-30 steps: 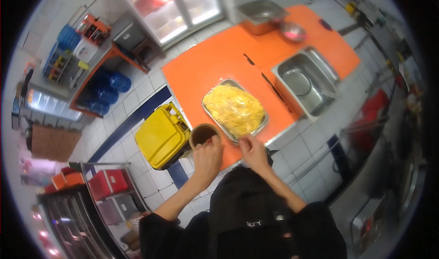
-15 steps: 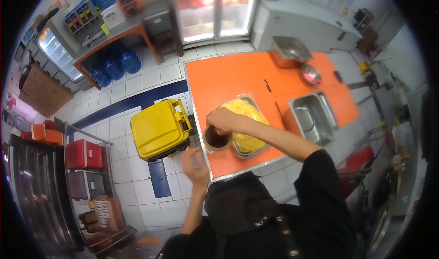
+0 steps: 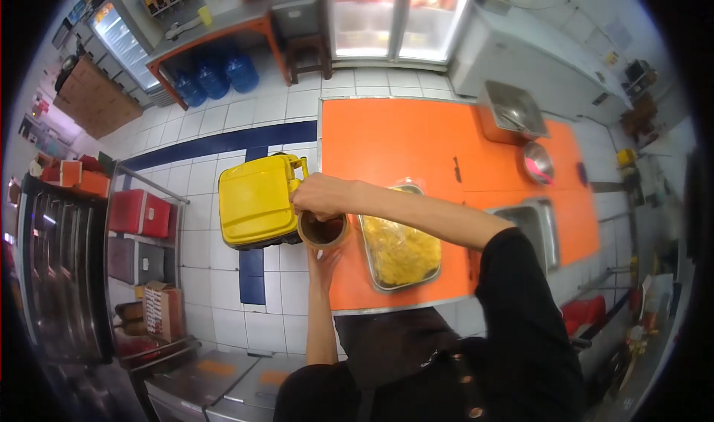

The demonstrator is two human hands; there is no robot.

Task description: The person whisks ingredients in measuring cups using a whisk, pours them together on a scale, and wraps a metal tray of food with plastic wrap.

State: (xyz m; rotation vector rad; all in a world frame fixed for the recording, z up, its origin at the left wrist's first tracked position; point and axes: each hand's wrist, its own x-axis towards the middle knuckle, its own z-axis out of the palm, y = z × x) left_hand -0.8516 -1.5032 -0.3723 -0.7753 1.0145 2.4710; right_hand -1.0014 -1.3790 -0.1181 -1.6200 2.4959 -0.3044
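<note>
A round brown container point(image 3: 324, 232) with a dark inside hangs at the left edge of the orange table point(image 3: 394, 143), its opening facing up toward me. My right hand point(image 3: 324, 196) reaches across from the right, with its fingers closed at the container's far rim. From below, my left hand point(image 3: 325, 262) supports its near side; part of the fingers is hidden behind it. Right of my hands, a metal tray point(image 3: 439, 275) holds yellow food point(image 3: 401, 251) under clear plastic, partly covered by my right forearm.
A yellow lidded bin point(image 3: 256, 202) stands just left of the table. On the table's right side are a deep metal pan point(image 3: 512, 111), a metal bowl point(image 3: 537, 161) and a metal basin point(image 3: 549, 232). A rack with red and grey boxes point(image 3: 140, 213) is at the left.
The container has shifted left, from over the table's corner to its edge beside the bin. My right hand has crossed from the tray to its rim, and my left hand has come under it.
</note>
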